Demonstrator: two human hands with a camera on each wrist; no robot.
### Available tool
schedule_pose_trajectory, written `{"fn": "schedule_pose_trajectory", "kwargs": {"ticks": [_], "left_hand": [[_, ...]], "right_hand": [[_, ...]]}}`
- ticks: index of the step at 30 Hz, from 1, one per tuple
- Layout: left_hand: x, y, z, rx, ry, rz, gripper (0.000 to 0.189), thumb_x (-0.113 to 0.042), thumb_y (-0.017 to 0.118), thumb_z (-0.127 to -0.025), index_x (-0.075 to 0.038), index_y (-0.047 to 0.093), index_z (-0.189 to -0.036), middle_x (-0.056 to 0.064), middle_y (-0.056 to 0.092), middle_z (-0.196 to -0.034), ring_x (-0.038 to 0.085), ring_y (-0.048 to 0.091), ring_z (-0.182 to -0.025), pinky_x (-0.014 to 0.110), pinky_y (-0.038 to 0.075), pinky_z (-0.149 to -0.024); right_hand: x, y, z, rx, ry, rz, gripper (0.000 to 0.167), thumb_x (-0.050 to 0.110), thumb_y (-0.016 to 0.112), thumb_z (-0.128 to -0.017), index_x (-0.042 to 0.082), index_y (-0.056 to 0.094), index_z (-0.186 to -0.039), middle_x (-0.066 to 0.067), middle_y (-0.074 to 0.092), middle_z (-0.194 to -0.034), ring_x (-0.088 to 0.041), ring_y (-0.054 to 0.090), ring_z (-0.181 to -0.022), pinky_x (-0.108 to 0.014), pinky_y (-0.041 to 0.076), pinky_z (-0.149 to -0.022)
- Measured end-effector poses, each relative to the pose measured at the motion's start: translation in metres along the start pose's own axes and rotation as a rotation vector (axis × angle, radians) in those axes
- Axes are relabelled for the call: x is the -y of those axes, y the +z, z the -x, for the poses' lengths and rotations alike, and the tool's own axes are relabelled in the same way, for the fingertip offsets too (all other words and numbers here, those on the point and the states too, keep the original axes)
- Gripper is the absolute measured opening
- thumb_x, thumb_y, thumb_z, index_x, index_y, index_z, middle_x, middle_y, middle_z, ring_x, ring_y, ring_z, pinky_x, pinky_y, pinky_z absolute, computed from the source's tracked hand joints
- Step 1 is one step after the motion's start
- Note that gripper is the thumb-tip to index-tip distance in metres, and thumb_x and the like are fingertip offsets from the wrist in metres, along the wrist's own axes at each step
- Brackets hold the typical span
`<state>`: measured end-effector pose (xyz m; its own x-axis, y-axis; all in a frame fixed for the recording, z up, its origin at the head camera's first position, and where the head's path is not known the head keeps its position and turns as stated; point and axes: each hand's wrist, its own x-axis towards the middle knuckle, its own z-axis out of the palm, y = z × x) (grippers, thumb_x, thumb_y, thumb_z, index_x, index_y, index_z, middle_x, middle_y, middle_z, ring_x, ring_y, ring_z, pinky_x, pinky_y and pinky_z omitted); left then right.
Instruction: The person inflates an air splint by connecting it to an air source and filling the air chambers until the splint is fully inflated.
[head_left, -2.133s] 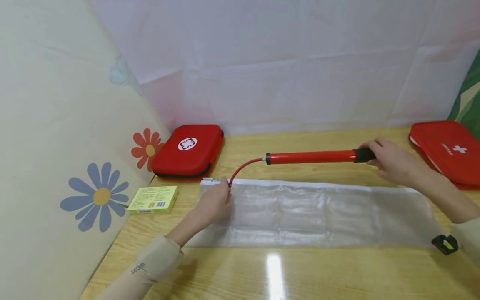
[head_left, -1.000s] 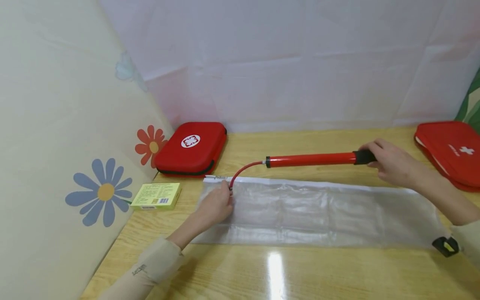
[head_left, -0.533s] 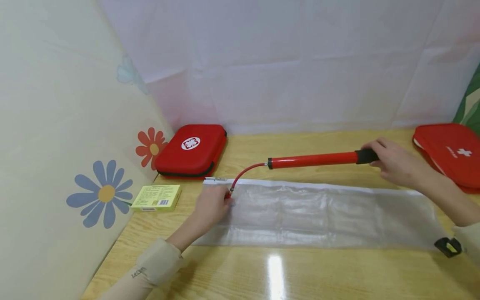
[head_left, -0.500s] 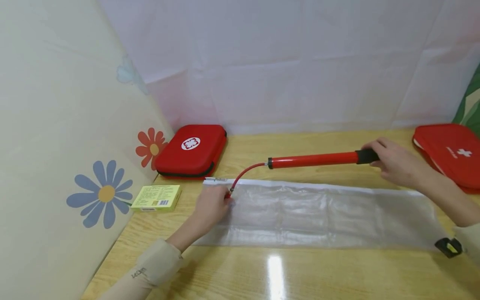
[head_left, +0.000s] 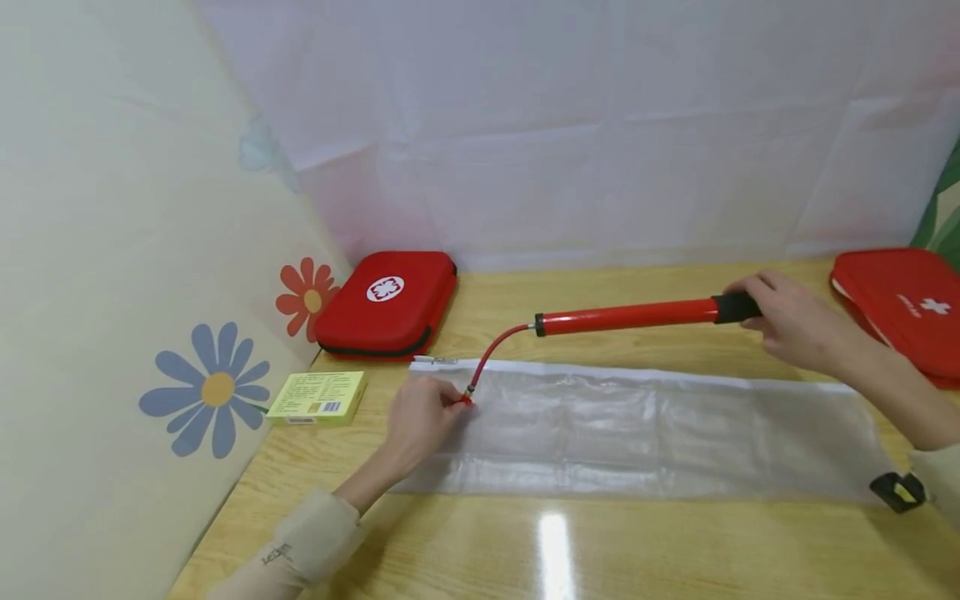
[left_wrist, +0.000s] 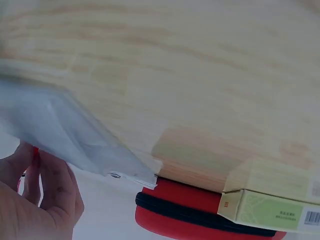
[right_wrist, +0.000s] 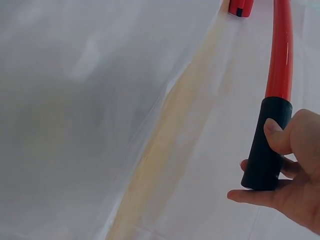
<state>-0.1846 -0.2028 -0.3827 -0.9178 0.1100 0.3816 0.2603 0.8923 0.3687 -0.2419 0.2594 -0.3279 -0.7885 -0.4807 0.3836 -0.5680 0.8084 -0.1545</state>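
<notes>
My right hand (head_left: 787, 325) grips the black handle (right_wrist: 265, 145) of a red hand pump (head_left: 630, 317), held roughly level above the table. From the pump's left end a thin red hose (head_left: 495, 343) curves down to my left hand (head_left: 423, 417). Thumb and fingers of that hand pinch the small red valve (head_left: 467, 400) at the hose's end. Beneath it a long clear plastic inflatable splint (head_left: 600, 433) with a white zip edge lies flat. In the left wrist view, the splint's corner (left_wrist: 65, 125) is lifted beside the left hand (left_wrist: 45, 200). Part of the valve is hidden by fingers.
A red hard first-aid case (head_left: 390, 304) stands at the back left, with a yellow-green box (head_left: 318, 396) before it. At the right is a red first-aid pouch (head_left: 907, 308). A black strap piece (head_left: 896, 492) shows near the right sleeve. Walls close off the back and left.
My left fingers have shifted on the hose's end, so the red valve now shows at their tips. The pump tilts slightly more, its handle end higher. The splint stays flat.
</notes>
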Motion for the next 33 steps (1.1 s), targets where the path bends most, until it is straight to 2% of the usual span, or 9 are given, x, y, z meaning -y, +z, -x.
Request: {"fn": "schedule_pose_trajectory", "kwargs": {"ticks": [6,11,19,23,26,30,33], "left_hand": [[0.000,0.001,-0.001,0.010,0.016,0.042,0.011,-0.007,0.086,-0.069,-0.009,0.076,-0.067,-0.003,0.067,-0.061,0.013,0.054,-0.058,0.031,0.044,-0.056],[0.001,0.000,-0.003,0.026,0.004,0.033,0.011,-0.008,0.085,-0.070,-0.010,0.075,-0.066,-0.004,0.065,-0.059,0.013,0.052,-0.057,0.031,0.042,-0.055],[0.001,0.001,0.002,-0.009,-0.007,0.068,0.008,-0.002,0.078,-0.071,-0.006,0.073,-0.065,-0.001,0.065,-0.058,0.016,0.056,-0.059,0.034,0.045,-0.057],[-0.001,0.001,0.001,0.039,0.002,0.025,0.012,-0.001,0.072,-0.074,-0.003,0.064,-0.066,0.001,0.059,-0.058,0.017,0.051,-0.056,0.032,0.043,-0.053],[-0.003,-0.001,-0.002,0.110,0.005,-0.001,0.015,-0.003,0.071,-0.077,-0.004,0.058,-0.071,0.001,0.055,-0.061,0.017,0.049,-0.056,0.030,0.042,-0.052],[-0.005,-0.005,-0.003,0.172,-0.045,0.028,0.023,-0.017,0.068,-0.087,-0.007,0.055,-0.071,0.000,0.051,-0.058,0.016,0.047,-0.054,0.029,0.039,-0.049],[-0.004,-0.006,-0.005,0.181,-0.084,0.021,0.028,-0.022,0.060,-0.093,-0.005,0.055,-0.071,0.002,0.049,-0.056,0.018,0.047,-0.053,0.030,0.038,-0.048]], "right_hand": [[-0.001,-0.001,0.000,-0.013,-0.009,-0.003,0.045,-0.009,0.073,-0.075,-0.004,0.054,-0.116,-0.025,0.055,-0.108,-0.043,0.056,-0.095,-0.061,0.046,-0.082],[-0.002,-0.001,0.002,-0.032,-0.017,-0.011,0.047,-0.010,0.074,-0.073,-0.004,0.054,-0.115,-0.025,0.055,-0.107,-0.042,0.055,-0.093,-0.061,0.046,-0.080],[0.004,-0.003,0.006,-0.126,-0.090,-0.004,0.051,-0.011,0.077,-0.069,-0.001,0.055,-0.114,-0.022,0.057,-0.103,-0.039,0.057,-0.088,-0.058,0.048,-0.075],[0.013,-0.006,0.003,-0.148,-0.105,0.016,0.050,-0.010,0.077,-0.068,-0.001,0.057,-0.112,-0.020,0.057,-0.102,-0.039,0.058,-0.087,-0.057,0.049,-0.074],[0.020,-0.004,-0.001,-0.148,-0.121,0.009,0.049,-0.010,0.077,-0.068,0.000,0.056,-0.112,-0.020,0.057,-0.101,-0.039,0.058,-0.087,-0.057,0.049,-0.073],[0.028,0.002,-0.005,-0.166,-0.159,-0.018,0.049,-0.009,0.076,-0.069,0.000,0.055,-0.113,-0.021,0.057,-0.099,-0.039,0.059,-0.086,-0.057,0.049,-0.071],[0.033,0.005,-0.007,-0.166,-0.159,-0.021,0.050,-0.008,0.077,-0.070,0.000,0.055,-0.114,-0.021,0.057,-0.100,-0.039,0.059,-0.087,-0.058,0.049,-0.071]]}}
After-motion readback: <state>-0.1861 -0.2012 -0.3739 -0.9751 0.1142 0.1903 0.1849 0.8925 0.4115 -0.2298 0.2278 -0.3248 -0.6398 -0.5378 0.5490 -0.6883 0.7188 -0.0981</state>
